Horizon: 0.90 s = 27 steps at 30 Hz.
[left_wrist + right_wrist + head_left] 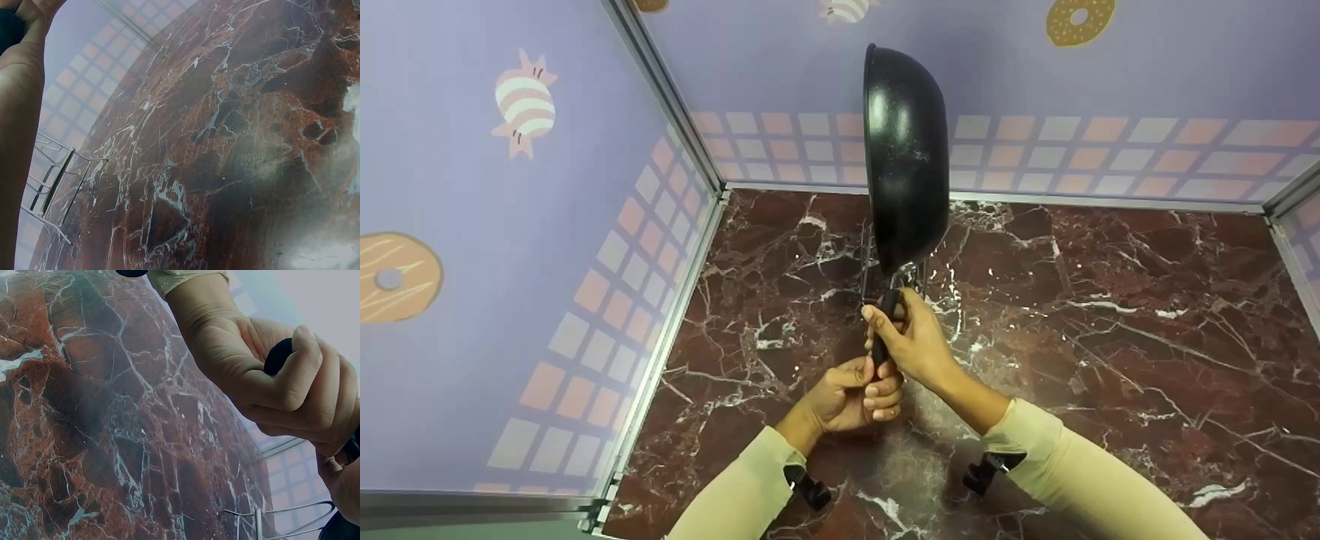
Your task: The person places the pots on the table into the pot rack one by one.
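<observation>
A deep black frying pan (911,150) stands up on edge in the air, its rim to the left and its rounded outside to the right in the head view. Both hands hold its black handle (888,306). My right hand (919,337) grips the upper part near the pan body, thumb along the handle. Below it, my left hand (847,399) curls round the lower end. The right wrist view shows fingers wrapped round the handle end (278,357). Most of the pan lies outside both wrist views.
A thin metal wire rack (59,183) stands on the dark red marble-patterned tabletop (1110,360), mostly hidden behind the pan and hands in the head view. Purple patterned panels (780,60) with metal frames enclose the back and sides.
</observation>
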Available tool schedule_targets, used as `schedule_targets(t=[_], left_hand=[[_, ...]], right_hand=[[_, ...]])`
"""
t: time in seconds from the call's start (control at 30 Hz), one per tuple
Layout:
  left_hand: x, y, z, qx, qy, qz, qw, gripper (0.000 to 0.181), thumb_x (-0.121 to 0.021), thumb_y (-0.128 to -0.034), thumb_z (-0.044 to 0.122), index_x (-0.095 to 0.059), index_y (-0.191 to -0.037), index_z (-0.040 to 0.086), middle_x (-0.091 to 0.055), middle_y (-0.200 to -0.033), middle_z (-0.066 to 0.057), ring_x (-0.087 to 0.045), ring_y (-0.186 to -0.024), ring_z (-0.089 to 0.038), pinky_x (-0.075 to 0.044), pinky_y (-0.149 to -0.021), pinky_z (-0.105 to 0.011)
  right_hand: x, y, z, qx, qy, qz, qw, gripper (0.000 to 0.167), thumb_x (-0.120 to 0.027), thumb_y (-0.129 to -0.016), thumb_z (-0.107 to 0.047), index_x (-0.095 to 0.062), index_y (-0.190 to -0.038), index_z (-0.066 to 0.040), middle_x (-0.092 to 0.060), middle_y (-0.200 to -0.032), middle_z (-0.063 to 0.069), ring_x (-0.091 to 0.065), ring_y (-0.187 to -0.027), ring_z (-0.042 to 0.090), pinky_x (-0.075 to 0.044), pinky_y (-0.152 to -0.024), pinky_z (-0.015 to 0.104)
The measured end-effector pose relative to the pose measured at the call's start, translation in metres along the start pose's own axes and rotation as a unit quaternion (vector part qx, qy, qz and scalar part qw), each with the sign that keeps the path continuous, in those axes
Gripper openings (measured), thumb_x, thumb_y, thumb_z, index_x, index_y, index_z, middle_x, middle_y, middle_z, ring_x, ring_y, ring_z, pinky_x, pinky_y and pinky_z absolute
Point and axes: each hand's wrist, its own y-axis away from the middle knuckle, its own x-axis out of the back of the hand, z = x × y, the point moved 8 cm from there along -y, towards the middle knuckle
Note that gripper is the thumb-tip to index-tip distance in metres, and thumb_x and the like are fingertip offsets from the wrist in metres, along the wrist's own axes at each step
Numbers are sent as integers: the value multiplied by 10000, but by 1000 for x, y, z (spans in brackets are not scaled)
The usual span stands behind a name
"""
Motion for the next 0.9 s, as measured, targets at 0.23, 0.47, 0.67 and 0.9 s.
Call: schedule_targets(t=[0.23, 0.47, 0.67, 0.9], left_hand=[[1, 2, 0, 18, 38, -87, 10000, 204, -464, -1152, 381, -537, -1086, 202, -558, -856, 128, -468, -714, -28, -449, -735, -190], [3, 4, -1, -2, 54, -87, 9999, 200, -478, -1143, 378, -537, -1069, 202, -565, -848, 126, -474, -708, -30, -452, -729, -196], [6, 6, -3, -39, 90, -93, 9999, 202, -468, -1146, 373, -541, -1072, 200, -567, -851, 124, -470, -707, -34, -431, -722, -204], [9, 10, -5, -31, 126, -102, 9999, 192, -474, -1143, 361, -546, -1069, 199, -571, -854, 123, -501, -718, -27, -454, -730, -198]], right_hand=[[-4, 0, 4, -66, -80, 31, 9999, 247, -733, -1080, -153, -555, -1198, -29, -734, -837, 78, -730, -685, 175, -635, -608, 283], [-7, 0, 6, -49, 8, 18, 10000, 251, -729, -1086, -169, -563, -1214, -30, -741, -835, 93, -733, -680, 171, -631, -607, 277], [-8, 0, 9, -19, 167, 10, 9999, 258, -725, -1092, -199, -569, -1219, -36, -751, -829, 111, -734, -665, 167, -623, -592, 274], [-11, 0, 13, -63, 297, 36, 9995, 282, -735, -1087, -217, -578, -1234, -35, -764, -845, 121, -743, -678, 168, -633, -619, 280]])
